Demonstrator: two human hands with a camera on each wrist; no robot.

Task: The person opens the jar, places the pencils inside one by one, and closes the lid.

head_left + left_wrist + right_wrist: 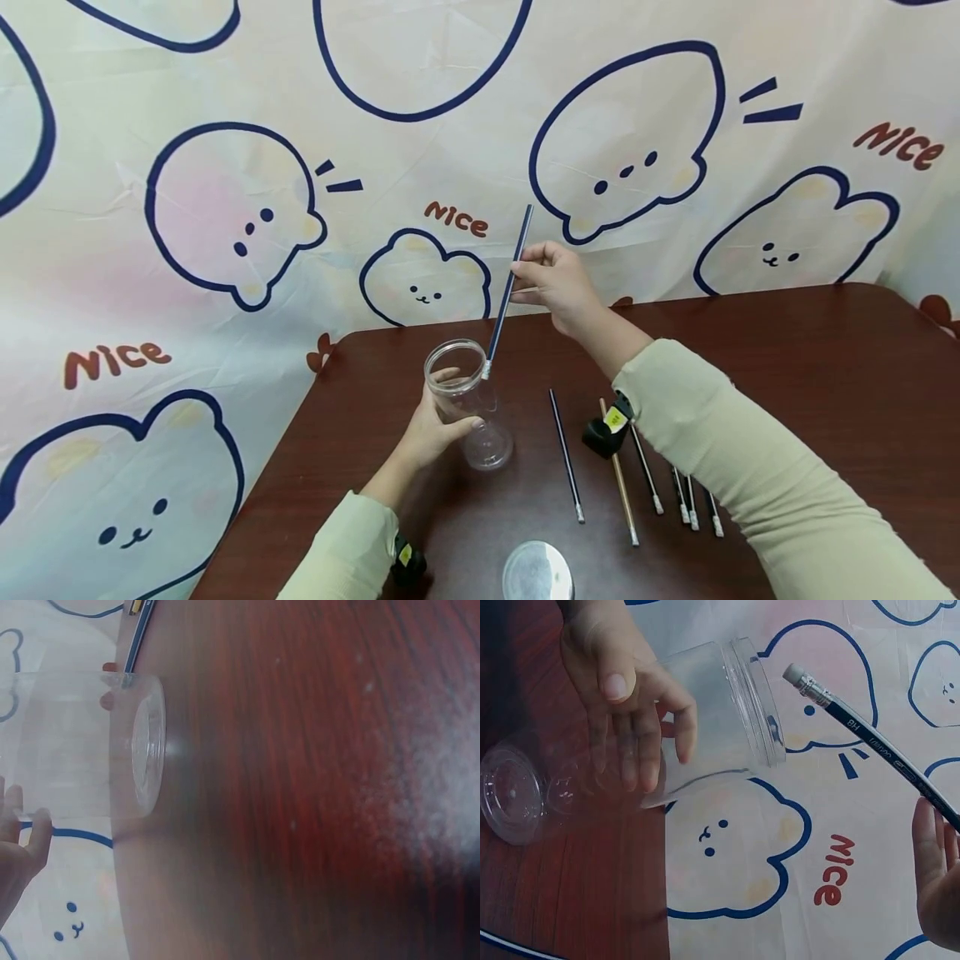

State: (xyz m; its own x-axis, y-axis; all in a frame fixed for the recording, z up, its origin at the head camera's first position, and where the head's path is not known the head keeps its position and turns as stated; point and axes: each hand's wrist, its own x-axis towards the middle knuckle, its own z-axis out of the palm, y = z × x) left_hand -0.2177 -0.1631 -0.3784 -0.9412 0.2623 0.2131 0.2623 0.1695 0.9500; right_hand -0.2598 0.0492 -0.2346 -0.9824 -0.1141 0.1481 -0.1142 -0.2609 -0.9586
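A clear plastic jar point(461, 404) stands at the table's left part, its open mouth up. My left hand point(431, 429) holds it round the side, thumb in front and fingers behind; the right wrist view shows these fingers through the clear wall point(705, 697). High at the right, my right hand point(558, 283) pinches a dark blue pencil point(512, 287) between thumb and fingers. The pencil slants with its white eraser end down, beside the right of the jar's rim. In the right wrist view that eraser point(795, 673) is just outside the mouth.
Several pencils lie on the brown table point(337, 467), among them a dark one point(566, 454) and a yellowish one point(624, 500); my right sleeve point(720, 433) covers part of them. A round lid point(537, 571) lies at the front. A patterned cloth point(247, 75) hangs behind the table.
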